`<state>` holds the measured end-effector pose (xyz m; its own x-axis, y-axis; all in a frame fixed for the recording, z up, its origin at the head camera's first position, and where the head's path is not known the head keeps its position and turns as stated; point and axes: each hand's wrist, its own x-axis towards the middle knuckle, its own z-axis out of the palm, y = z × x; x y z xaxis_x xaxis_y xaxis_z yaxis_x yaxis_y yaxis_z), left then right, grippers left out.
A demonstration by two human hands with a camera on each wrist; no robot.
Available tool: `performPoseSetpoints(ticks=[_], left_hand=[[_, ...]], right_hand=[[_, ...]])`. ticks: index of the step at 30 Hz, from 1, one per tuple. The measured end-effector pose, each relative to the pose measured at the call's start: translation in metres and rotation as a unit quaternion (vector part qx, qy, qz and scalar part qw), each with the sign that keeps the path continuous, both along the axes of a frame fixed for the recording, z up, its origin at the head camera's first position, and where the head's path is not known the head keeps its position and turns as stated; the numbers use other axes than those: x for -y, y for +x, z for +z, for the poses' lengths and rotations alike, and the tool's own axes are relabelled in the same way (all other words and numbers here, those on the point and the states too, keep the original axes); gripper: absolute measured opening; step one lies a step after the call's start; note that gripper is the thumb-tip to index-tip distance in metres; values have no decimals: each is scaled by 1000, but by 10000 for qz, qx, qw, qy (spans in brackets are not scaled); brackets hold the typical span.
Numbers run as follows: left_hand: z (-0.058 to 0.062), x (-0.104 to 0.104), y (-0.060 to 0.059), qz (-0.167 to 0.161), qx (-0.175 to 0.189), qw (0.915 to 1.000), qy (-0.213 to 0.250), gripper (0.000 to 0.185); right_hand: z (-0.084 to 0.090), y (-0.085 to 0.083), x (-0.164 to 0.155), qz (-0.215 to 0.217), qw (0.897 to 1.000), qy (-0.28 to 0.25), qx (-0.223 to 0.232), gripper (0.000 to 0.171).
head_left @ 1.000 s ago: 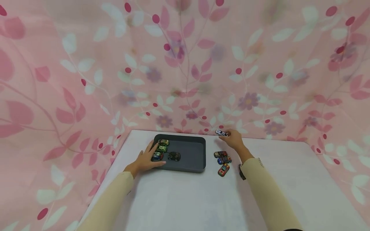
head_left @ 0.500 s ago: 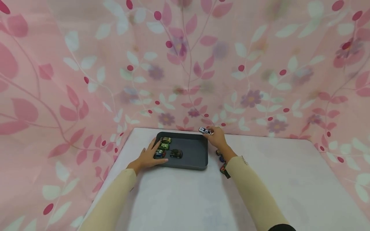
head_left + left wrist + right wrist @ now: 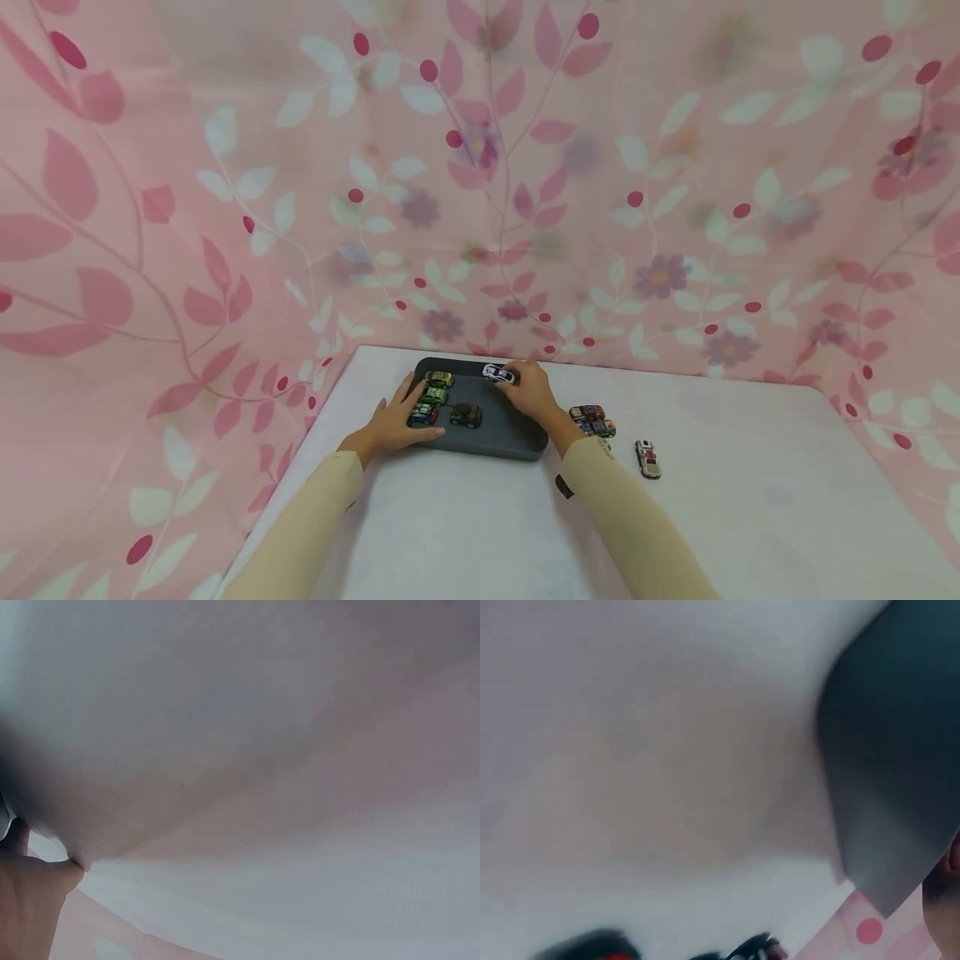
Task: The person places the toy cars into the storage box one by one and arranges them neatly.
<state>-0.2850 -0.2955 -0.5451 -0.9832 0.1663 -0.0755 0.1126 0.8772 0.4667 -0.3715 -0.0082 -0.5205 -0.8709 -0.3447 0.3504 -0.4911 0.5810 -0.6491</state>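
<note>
The surface [image 3: 480, 525] is white, w/ pink flowered cloth behind it. On it lies a dark grey tray [image 3: 517, 442] near the far edge, left of centre. Just right of the tray are a few toy cars [image 3: 592, 419] close together, and one more toy car [image 3: 648, 458] apart from them, further right.

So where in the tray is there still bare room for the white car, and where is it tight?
The tray is bare in its middle and right part, between the black car and the right hand holding the white car. The left side is crowded: three cars in a column beside the left hand.
</note>
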Motion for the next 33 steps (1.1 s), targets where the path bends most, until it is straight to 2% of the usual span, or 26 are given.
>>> performPoseSetpoints(ticks=[3,4,7,10,11,16,20,25,28,33], left_hand=[[0,1,1,-17,-1,10000,4,111],[1,1,0,-20,-16,10000,4,112],[1,1,-1,-20,-34,10000,-26,111],[0,2,1,45,-8,10000,-67,111],[0,3,2,64,-3,10000,-76,111],[0,1,2,54,-3,10000,-38,112],[0,-1,1,50,-12,10000,-40,112],[3,-1,0,77,22,9999,-75,113],[5,-2,1,83,53,9999,-74,114],[4,-2,2,52,-6,9999,-93,114]], right_hand=[[-3,2,6,99,9999,-12,123,27],[-10,-3,6,191,9998,-61,55,27],[-14,-4,9,200,9996,9,207,25],[-19,-3,16,336,9982,129,476,24],[-14,2,19,285,9970,227,689,23],[-18,3,29,290,9928,416,1082,27],[-20,4,33,377,9909,435,1219,27],[-20,3,37,488,9915,463,1113,24],[-21,2,39,439,9910,443,1188,24],[-22,3,39,238,9866,205,1604,23]])
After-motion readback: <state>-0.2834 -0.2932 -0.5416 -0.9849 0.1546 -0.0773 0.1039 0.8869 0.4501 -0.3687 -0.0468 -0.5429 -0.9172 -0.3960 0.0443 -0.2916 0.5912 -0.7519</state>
